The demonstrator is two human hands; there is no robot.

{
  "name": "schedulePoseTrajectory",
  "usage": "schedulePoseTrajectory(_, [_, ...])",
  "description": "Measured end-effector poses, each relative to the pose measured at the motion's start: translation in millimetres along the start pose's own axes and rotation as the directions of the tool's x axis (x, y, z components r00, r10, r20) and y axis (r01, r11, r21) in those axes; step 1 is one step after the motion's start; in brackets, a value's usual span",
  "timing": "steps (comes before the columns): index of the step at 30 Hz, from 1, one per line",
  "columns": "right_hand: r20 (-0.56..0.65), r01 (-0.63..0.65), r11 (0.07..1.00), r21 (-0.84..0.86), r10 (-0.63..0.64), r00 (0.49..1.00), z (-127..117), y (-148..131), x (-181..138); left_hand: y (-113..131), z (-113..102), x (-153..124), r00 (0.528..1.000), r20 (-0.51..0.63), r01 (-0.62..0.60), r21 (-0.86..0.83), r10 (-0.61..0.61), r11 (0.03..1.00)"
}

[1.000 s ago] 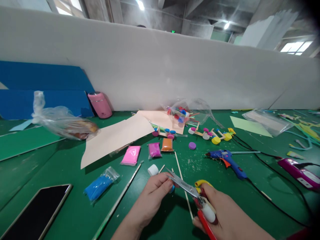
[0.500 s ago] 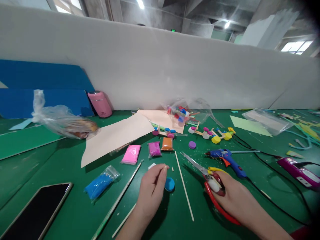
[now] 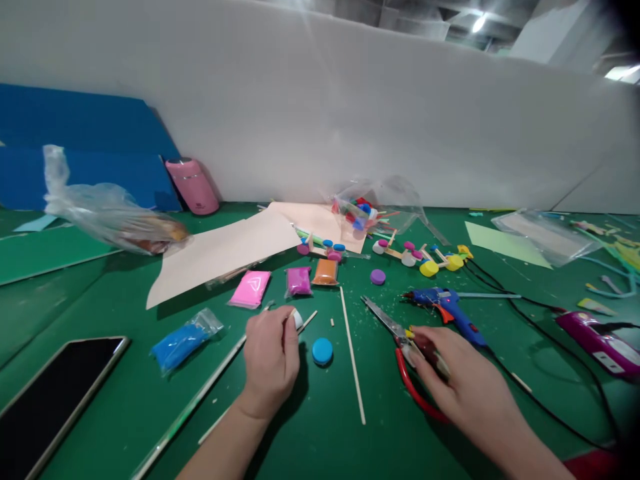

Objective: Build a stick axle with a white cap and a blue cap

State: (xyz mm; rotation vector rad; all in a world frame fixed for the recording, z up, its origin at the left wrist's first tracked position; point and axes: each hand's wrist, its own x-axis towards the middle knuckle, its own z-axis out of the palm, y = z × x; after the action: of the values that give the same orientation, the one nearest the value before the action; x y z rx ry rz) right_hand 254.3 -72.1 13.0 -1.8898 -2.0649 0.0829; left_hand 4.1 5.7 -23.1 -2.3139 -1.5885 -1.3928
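My left hand (image 3: 273, 350) is closed, its thumb and fingertips at a small white cap (image 3: 297, 319) that they appear to pinch. Under that hand a thin wooden stick (image 3: 217, 427) runs across the table, partly hidden. My right hand (image 3: 460, 370) grips red-handled scissors (image 3: 390, 321), whose blades point up and left; part of the handles is covered. Between the hands lie a blue cap (image 3: 323, 351), a longer wooden stick (image 3: 354, 360) and a tiny stick piece (image 3: 332, 322). A purple cap (image 3: 378, 277) lies farther back.
A blue glue gun (image 3: 445, 307) with its cord is beside my right hand. Clay packets (image 3: 251, 289), small wheeled stick models (image 3: 405, 255) and paper (image 3: 225, 247) lie toward the back. A phone (image 3: 60, 400) is at left, a pink cup (image 3: 193, 187) by the white partition.
My left hand has shifted left and turned, reaching the white cap and uncovering the blue cap. The scissors and my right hand have moved slightly left. The view has tilted down.
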Motion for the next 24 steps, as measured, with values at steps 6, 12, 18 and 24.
schedulePoseTrajectory(6, [0.093, 0.274, 0.959, 0.066, -0.279, 0.956, 12, -41, 52, -1, 2, -1, 0.999, 0.037, 0.010, 0.022, -0.011, 1.000])
schedulePoseTrajectory(12, [0.286, 0.324, 0.945, -0.053, -0.297, 0.911, 40, -68, 98, 0, 0, -1, 1.000, 0.005, 0.020, -0.009, -0.020, 1.000])
schedulePoseTrajectory(18, [0.338, 0.293, 0.951, -0.098, -0.245, 0.908, 52, -77, 99, 1, -8, 5, 0.980, -0.159, 0.110, -0.076, -0.121, 0.991])
schedulePoseTrajectory(24, [0.333, 0.267, 0.963, -0.049, -0.236, 0.913, 45, -79, 91, 6, -34, 21, 0.867, -0.033, 0.412, -0.511, -0.497, 0.754])
